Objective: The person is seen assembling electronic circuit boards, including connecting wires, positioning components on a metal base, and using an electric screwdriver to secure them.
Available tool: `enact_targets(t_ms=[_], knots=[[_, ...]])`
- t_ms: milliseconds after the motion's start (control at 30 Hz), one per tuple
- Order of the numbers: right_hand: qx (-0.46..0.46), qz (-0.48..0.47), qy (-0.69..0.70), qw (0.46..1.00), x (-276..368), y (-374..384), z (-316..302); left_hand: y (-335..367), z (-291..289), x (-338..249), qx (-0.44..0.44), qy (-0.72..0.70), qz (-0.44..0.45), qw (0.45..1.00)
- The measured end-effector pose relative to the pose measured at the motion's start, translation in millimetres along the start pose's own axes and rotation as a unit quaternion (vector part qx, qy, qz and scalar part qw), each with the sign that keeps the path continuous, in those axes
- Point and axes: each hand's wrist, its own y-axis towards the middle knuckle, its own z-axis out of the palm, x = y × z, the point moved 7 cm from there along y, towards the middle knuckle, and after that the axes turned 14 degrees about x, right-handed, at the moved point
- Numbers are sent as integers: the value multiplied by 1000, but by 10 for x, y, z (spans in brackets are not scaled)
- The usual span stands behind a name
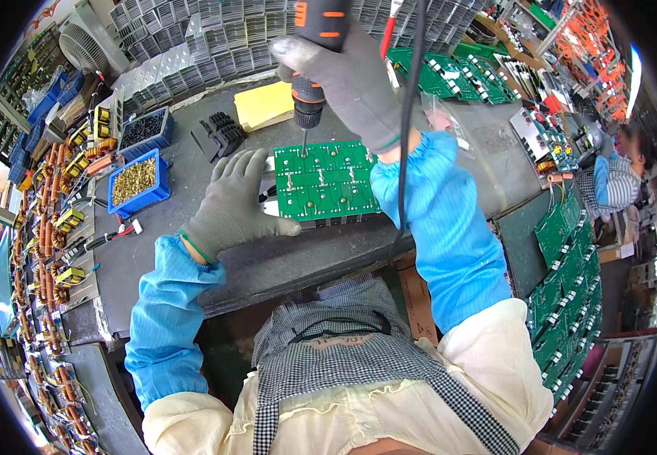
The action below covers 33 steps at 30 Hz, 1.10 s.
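Observation:
In front of me a green circuit board (325, 193) lies on the dark workbench, with several screws dotted across its face. My right hand (359, 83), in a grey glove, is wrapped round a black and orange power screwdriver (308, 95). The tool points down, and its thin bit (304, 142) meets the board near the upper left corner. My left hand (237, 205), gloved too, rests at the board's left edge with the fingers stretched out and the thumb along the near left corner. Whether it presses on the board I cannot tell.
Left of the board stand a blue bin of brass-coloured screws (137, 182) and a bin of black parts (147, 130). Yellow sheets (264, 105) and black parts (222, 136) lie behind. A black cable (410, 114) hangs by my right arm. More green boards (563, 280) lie right; another person (613, 182) sits beyond.

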Motion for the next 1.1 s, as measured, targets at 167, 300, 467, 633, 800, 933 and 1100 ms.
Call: enact_targets(t_ms=[167, 300, 467, 633, 800, 933, 1100], knots=[[-32, 47, -90, 994, -22, 47, 82, -31, 31, 45, -5, -12, 0, 1000], [4, -22, 0, 1000, -167, 34, 83, -25, 39, 32, -2, -2, -7, 1000], [43, 53, -58, 996, -10, -20, 14, 20, 52, 6, -26, -51, 54, 997], [55, -62, -60, 995, 868, -286, -258, -38, 83, 137, 17, -88, 7, 996], [125, -101, -402, 902, 1175, -1219, -1026, -12, 139, 119, 25, -148, 16, 989], [177, 16, -624, 761, 949, -2066, -1289, -12, 280, 245, 99, -385, -1, 917], [236, 145, -665, 694, 431, -2822, -1777, -73, 291, 437, 158, -407, -29, 899]])
